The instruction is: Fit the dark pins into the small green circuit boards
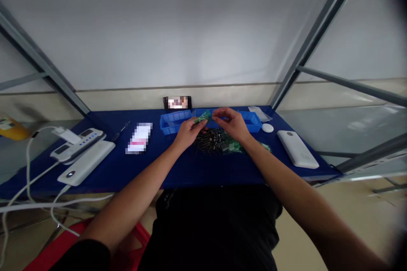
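Observation:
My left hand [188, 132] is closed on a small green plastic bag [203, 116], held above the blue table. Close to the bag's right end, my right hand [231, 123] has its thumb and fingers pinched together; whether it grips the bag's edge or some small piece is too small to make out. Beneath both hands lies a heap of dark metal screws [208, 140]. More green plastic bags [234, 147] rest right of the heap, partly under my right forearm. Behind the hands stand a blue bin [174, 123] and another blue bin [252, 122], the latter partly covered by my right hand.
A propped phone [177, 102] leans at the back. On the left lie another phone [139, 138], a power strip [76, 146] with cables and a white power bank [87, 164]. Another white power bank [297, 149] and a round white lid [267, 128] lie right. Metal posts flank the table.

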Demonstrator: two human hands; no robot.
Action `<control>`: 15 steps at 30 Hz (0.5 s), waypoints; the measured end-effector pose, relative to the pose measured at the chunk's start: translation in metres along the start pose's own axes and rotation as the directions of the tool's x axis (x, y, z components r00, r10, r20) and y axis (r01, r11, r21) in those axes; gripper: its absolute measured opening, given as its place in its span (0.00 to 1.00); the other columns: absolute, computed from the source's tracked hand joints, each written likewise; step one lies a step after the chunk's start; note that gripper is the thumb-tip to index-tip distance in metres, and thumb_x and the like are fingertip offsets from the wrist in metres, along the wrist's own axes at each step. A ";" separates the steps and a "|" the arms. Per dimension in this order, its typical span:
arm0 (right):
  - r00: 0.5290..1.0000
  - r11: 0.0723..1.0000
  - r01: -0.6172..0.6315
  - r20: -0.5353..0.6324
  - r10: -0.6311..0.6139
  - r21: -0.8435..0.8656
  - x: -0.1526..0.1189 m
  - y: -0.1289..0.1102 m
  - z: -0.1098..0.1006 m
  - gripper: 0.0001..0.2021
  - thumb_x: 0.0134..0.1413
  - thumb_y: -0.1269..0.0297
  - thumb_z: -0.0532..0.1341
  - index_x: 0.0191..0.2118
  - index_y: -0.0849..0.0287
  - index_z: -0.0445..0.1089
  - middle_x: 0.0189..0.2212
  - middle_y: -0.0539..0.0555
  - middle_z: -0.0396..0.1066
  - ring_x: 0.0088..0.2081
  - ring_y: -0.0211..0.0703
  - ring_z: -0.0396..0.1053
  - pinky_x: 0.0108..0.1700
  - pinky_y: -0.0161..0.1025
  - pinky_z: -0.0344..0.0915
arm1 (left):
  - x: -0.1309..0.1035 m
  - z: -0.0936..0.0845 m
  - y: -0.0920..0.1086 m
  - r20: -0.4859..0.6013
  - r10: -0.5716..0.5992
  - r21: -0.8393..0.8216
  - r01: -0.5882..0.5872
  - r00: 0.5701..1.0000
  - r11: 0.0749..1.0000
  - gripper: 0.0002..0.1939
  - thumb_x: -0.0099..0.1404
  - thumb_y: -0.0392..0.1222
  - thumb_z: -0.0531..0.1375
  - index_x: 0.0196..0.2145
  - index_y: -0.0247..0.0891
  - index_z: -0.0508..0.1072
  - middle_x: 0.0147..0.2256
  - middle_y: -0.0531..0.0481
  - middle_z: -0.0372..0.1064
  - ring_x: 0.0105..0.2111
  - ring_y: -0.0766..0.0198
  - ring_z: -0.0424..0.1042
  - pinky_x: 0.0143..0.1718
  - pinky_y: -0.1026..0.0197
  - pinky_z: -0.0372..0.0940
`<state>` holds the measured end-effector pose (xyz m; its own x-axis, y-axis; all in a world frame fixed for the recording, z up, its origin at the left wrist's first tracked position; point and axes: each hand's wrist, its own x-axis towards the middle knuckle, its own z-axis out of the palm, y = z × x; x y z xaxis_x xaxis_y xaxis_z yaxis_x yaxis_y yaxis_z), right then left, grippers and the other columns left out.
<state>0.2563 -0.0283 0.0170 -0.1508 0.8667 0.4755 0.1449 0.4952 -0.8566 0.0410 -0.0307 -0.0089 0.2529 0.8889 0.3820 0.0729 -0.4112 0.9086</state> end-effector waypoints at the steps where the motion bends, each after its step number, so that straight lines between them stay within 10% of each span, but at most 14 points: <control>1: 1.000 1.000 -0.003 -0.014 0.003 -0.005 0.000 0.001 0.000 0.20 0.54 0.49 0.73 0.47 0.54 0.77 0.44 0.56 0.80 0.44 0.48 0.77 0.40 0.44 0.77 | 0.000 0.001 0.001 0.017 -0.022 -0.012 0.022 1.000 1.000 0.18 0.69 0.57 0.66 0.41 0.38 0.81 0.33 0.47 0.80 0.31 0.57 0.79 0.36 0.54 0.75; 8: 0.984 0.983 -0.087 0.168 0.060 0.160 0.002 0.003 -0.002 0.24 0.51 0.53 0.75 0.52 0.52 0.75 0.38 0.52 0.79 0.34 0.42 0.75 0.38 0.45 0.76 | 0.001 0.003 0.005 -0.005 -0.006 -0.099 0.005 1.000 0.995 0.18 0.64 0.54 0.71 0.44 0.39 0.76 0.34 0.47 0.79 0.31 0.57 0.80 0.30 0.58 0.72; 15: 0.993 0.981 -0.076 0.106 0.058 0.176 0.004 0.008 -0.003 0.18 0.52 0.58 0.74 0.47 0.53 0.76 0.37 0.52 0.80 0.33 0.42 0.75 0.42 0.47 0.76 | 0.005 0.000 0.000 -0.104 0.064 -0.148 -0.079 0.992 0.986 0.15 0.67 0.51 0.69 0.45 0.40 0.75 0.39 0.46 0.79 0.36 0.56 0.81 0.36 0.54 0.77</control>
<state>0.2598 -0.0203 0.0125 -0.2450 0.8826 0.4013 -0.0188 0.4095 -0.9121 0.0422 -0.0265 -0.0069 0.1548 0.8771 0.4546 -0.0907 -0.4456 0.8906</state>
